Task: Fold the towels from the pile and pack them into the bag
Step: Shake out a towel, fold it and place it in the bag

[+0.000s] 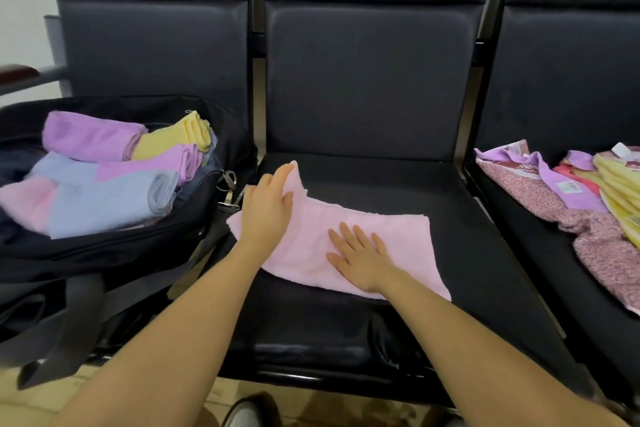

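Pressing flat on the pink towel (349, 239), the right hand (358, 258) lies with fingers straight, gripping nothing. Left hand (268, 204) pinches the towel's raised left end, lifting it off the middle black seat (450, 225). Black bag (114, 250) on the left, open, holds folded towels (104, 170); the unfolded pile (595, 198) sits on the right seat.

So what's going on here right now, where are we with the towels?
A person is folding a pale pink terry towel on the middle black padded seat. The right hand presses it flat while the left hand grips its lifted left end. The open black fabric bag on the left seat already holds folded towels. An unfolded pile of towels waits on the right seat.
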A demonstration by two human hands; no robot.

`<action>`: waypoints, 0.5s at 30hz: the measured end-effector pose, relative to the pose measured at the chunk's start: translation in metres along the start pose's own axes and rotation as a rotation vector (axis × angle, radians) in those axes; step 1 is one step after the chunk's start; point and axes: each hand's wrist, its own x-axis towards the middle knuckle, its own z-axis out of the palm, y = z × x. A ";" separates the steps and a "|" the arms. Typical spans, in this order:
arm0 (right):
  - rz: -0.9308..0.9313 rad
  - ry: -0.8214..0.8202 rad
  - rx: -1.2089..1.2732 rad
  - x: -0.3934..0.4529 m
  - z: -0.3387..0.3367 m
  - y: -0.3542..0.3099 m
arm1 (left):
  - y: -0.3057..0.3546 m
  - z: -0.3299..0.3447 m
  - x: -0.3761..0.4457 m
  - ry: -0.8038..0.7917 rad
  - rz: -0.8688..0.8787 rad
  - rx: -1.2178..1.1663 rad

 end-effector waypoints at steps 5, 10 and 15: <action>-0.027 -0.023 0.131 0.003 -0.001 -0.015 | 0.006 -0.020 0.000 0.039 0.075 -0.042; 0.024 0.102 0.190 -0.015 -0.014 0.013 | 0.037 -0.008 -0.001 -0.021 -0.030 -0.158; 0.199 0.179 0.232 -0.048 -0.028 0.053 | 0.076 0.014 0.001 0.005 -0.071 -0.182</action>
